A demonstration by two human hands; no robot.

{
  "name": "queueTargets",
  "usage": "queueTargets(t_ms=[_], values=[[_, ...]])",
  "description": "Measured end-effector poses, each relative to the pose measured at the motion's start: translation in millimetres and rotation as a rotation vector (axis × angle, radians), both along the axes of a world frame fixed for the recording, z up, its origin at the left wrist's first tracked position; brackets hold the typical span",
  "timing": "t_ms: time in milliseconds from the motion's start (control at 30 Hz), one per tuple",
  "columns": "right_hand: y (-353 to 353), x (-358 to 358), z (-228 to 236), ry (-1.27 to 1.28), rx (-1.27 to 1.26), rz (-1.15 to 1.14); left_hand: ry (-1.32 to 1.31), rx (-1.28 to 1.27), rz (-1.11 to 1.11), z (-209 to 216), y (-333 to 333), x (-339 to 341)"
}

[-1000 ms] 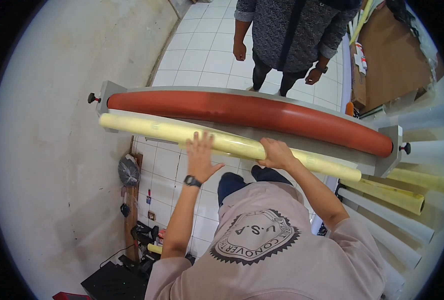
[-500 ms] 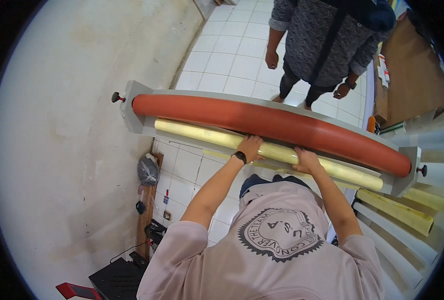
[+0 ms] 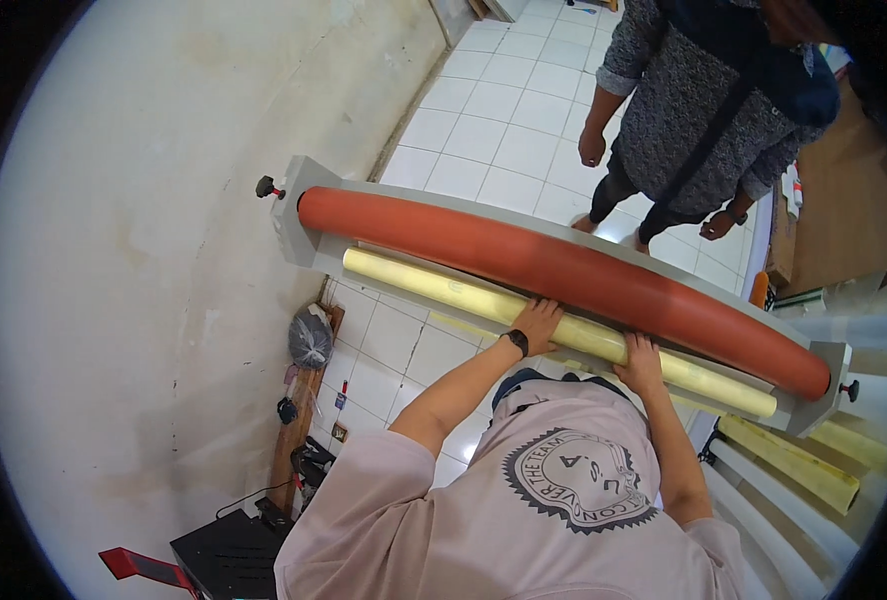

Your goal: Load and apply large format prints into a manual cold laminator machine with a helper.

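A long pale yellow roll (image 3: pixel 434 290) lies in front of a thick orange-red roller (image 3: pixel 564 262), along a grey frame (image 3: pixel 299 240). My left hand (image 3: pixel 538 326), with a dark watch at the wrist, curls over the roll near its middle. To its right, my right hand (image 3: pixel 642 362) grips the same roll, fingers over the top and pointing toward the roller. A short stretch of roll shows between the two hands. The undersides of both grips are hidden. Black knobs (image 3: pixel 267 187) stick out at the frame's ends.
Across the machine stands another person (image 3: pixel 699 130), arms hanging down. A bare wall (image 3: pixel 164 250) rises on the left. Several rolls (image 3: pixel 794 462) lie at the right. A dark box (image 3: pixel 226 555) and a bagged bundle (image 3: pixel 311 338) are at lower left, above white floor tiles (image 3: pixel 379 335).
The view has turned, so the machine slants more and sits further right in the picture. My right hand's fingers now lie more forward over the roll; both hands are still on it.
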State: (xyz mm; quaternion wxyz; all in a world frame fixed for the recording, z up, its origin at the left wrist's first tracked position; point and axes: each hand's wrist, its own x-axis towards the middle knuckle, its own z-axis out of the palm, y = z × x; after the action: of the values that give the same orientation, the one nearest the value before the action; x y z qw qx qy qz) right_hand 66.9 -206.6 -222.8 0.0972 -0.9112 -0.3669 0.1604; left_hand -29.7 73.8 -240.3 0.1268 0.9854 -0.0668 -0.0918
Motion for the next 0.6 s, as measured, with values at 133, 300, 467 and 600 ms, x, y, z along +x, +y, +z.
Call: queueTargets(t_ms=[133, 300, 467, 600], values=[[3.3, -2.5, -2.7, -0.035, -0.009, -0.016, -0.007, -0.038, 0.039, -5.3, 1.9, -0.2], [14.6, -0.7, 12.7, -0.052, 0.004, -0.053, -0.04, -0.06, 0.059, -3.2, 6.6, 9.4], [12.3, -3.2, 15.7, -0.03, -0.157, -0.176, 0.064, -0.114, 0.045, -1.2, 0.7, 30.7], [59.9, -25.2, 95.6, 0.509, 0.043, -0.037, 0.14, -0.003, 0.04, -19.0, 8.0, 10.9]])
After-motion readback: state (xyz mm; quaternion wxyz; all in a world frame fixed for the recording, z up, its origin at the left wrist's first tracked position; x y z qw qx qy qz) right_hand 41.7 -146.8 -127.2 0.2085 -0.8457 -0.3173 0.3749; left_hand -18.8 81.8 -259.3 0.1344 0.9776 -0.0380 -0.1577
